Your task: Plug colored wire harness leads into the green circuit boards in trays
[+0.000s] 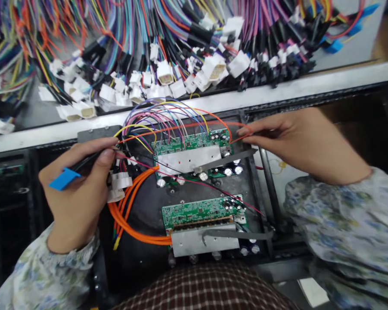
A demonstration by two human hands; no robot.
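Note:
My left hand (79,185) is closed around a wire harness, whose black sleeve (87,163) and blue connector (64,178) lie across the palm and fingers. From its fingertips, wires run right toward the upper green circuit board (181,144), which carries a silver metal plate (190,159). Thumb and finger of my right hand (287,142) pinch an orange wire (194,126) stretched above the board's right end. Many coloured wires (168,107) arch onto the board's far edge. A thin red wire (209,185) and a black one trail across the board.
Nearer to me sits a second green board (194,209) with a metal plate and thick orange cables (138,232). Grey clamp arms (239,234) press on both boards. Behind a metal rail (277,92), harnesses with white connectors (213,69) are piled.

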